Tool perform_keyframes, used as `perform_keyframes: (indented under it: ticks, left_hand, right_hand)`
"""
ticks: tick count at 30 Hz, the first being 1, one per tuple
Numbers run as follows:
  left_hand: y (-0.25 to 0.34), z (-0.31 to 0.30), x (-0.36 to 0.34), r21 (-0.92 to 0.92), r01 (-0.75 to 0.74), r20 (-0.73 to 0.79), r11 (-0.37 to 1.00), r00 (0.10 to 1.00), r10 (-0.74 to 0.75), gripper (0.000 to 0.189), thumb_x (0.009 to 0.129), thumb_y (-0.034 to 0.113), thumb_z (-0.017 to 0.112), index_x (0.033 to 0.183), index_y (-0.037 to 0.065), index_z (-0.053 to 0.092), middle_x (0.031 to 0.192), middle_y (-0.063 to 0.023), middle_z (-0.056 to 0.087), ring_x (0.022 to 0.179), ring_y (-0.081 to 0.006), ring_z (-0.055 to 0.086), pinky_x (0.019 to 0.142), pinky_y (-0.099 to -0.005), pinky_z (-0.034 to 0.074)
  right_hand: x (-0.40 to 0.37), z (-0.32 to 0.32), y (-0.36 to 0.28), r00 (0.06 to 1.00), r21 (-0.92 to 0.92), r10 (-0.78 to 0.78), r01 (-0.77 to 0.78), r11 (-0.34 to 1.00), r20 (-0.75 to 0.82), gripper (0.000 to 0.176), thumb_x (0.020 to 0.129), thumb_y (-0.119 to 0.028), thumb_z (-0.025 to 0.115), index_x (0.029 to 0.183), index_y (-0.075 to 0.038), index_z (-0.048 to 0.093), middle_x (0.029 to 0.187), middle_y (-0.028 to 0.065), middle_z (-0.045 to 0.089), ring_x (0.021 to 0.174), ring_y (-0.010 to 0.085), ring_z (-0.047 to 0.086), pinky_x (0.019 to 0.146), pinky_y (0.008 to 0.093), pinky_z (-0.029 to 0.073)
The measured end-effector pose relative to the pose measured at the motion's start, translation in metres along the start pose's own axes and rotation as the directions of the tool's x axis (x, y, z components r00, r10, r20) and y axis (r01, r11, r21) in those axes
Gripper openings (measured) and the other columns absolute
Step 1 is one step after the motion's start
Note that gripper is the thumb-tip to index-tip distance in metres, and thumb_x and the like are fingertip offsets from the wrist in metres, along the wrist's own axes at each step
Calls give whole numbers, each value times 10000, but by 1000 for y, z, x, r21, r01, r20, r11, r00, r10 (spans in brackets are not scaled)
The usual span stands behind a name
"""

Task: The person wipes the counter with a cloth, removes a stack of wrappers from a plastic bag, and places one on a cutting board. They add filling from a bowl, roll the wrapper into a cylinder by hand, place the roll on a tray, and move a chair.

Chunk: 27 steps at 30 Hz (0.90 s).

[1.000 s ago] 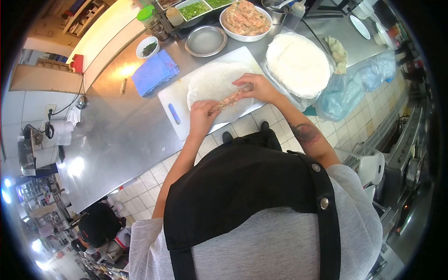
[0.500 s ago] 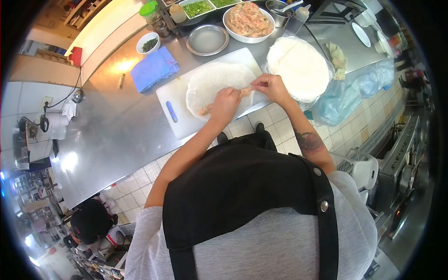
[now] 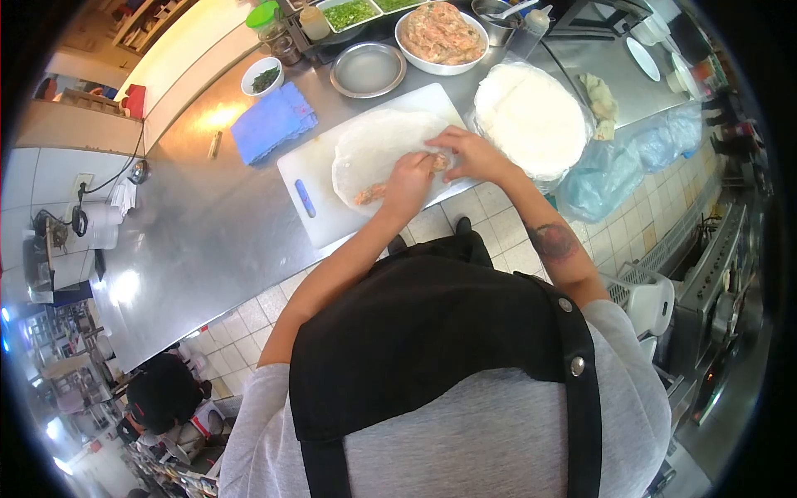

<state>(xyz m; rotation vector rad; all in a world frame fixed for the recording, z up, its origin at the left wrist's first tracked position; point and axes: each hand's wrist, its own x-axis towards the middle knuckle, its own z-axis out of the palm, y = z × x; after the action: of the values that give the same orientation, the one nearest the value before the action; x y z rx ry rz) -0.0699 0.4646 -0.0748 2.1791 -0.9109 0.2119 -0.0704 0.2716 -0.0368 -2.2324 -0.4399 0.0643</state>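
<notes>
A round, pale, translucent wrapper lies on the white cutting board. Along its near side runs a line of pinkish filling. My left hand is closed over the middle of that line, its fingertips pressed on the filling. Just to its right, my right hand has its thumb and fingers apart around the right end of the filling, and it seems to hold nothing. Part of the filling is hidden under my left hand.
Behind the board are a metal dish and a bowl of pink filling. A stack of white wrappers sits right. A blue cloth and a blue-handled tool are left. A person in black is lower left.
My right hand has moved slightly left and down, from a pinch at the filling's right end to spread fingers around it. My left hand has shifted slightly right.
</notes>
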Motion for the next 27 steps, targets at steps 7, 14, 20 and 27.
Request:
perform_keyframes:
  ticks: [7, 14, 20, 27]
  left_hand:
    - [-4, -35, -23, 114, 128, 37, 985, 990, -133, 236, 721, 96, 708, 957, 93, 700, 862, -55, 673, 828, -227, 625, 926, -401, 415]
    - [-20, -76, -55, 105, 325, 51, 940, 942, -332, 184, 749, 165, 737, 925, 114, 714, 841, -37, 682, 778, -207, 636, 1008, -468, 334]
    - [-31, -78, -69, 58, 303, -11, 951, 953, -302, 208, 743, 156, 749, 943, 105, 718, 904, -47, 699, 820, -216, 642, 1010, -455, 353]
    - [-34, -89, -76, -62, 302, -14, 951, 953, -303, 218, 733, 110, 745, 949, 101, 720, 966, -53, 701, 944, -220, 636, 1045, -482, 341]
  right_hand:
    - [-2, 10, 24, 991, -13, -122, 122, 992, 47, 398, 621, -68, 799, 1008, -73, 707, 956, 80, 619, 900, 249, 600, 803, 336, 488]
    - [-1, -2, -11, 994, -47, -31, 36, 998, 105, 395, 621, -101, 802, 1006, -98, 714, 917, 73, 612, 908, 244, 589, 823, 351, 476]
    - [0, 13, 15, 976, -138, -203, 213, 967, 80, 392, 651, -105, 789, 1036, -118, 715, 941, 65, 589, 902, 241, 580, 828, 354, 471]
    - [-3, 5, 9, 994, 55, -97, 95, 994, 50, 349, 668, -84, 788, 1009, -95, 716, 928, 58, 573, 884, 219, 581, 802, 321, 479]
